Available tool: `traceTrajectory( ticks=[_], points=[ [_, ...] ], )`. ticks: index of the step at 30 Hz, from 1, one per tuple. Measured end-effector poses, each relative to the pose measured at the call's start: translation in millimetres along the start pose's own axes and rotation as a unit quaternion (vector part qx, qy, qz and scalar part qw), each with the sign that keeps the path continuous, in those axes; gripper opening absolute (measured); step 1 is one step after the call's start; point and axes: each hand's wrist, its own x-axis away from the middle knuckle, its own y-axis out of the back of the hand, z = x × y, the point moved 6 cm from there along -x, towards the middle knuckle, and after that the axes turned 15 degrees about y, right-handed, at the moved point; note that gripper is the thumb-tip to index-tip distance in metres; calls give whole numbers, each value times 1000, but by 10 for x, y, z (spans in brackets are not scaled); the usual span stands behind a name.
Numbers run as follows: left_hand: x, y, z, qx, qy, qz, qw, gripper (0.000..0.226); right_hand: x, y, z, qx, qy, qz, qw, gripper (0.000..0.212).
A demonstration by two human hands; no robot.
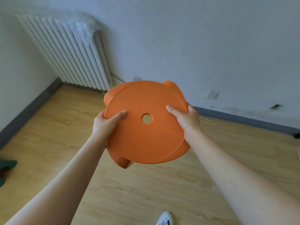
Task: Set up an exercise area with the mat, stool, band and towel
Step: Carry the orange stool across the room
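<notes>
An orange plastic stool (146, 140) with a round seat and a hole in its middle is held up in the air over the wooden floor. My left hand (105, 124) grips the seat's left rim, thumb on top. At the right rim my right hand (186, 119) grips it the same way. The stool's legs point down and are mostly hidden under the seat. A dark green object (6, 168), only partly in view, lies on the floor at the left edge. No band or towel can be made out.
A white radiator (68, 52) stands against the wall in the far left corner, with a pale cloth over its top. White walls with sockets (211, 94) and a dark skirting board (243, 120) close the room. A white shoe (165, 219) shows at the bottom edge.
</notes>
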Motion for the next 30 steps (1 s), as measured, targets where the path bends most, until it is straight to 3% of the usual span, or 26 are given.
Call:
traceTrajectory(
  ticks=[6,12,19,30],
  points=[
    [122,-1711,-270,-49,-24,83,995,49,-470,1557,-49,4,-13,-111,994,69],
    [235,-3097,-391,-82,-31,164,983,63,-768,2733,-62,16,-25,-198,980,57],
    [233,-4811,-580,-107,-21,264,958,74,-1348,3995,-129,24,-29,-291,956,57],
    [356,-7162,-963,-187,-13,316,930,77,-2331,5691,-203,25,-64,-383,921,59]
  ],
)
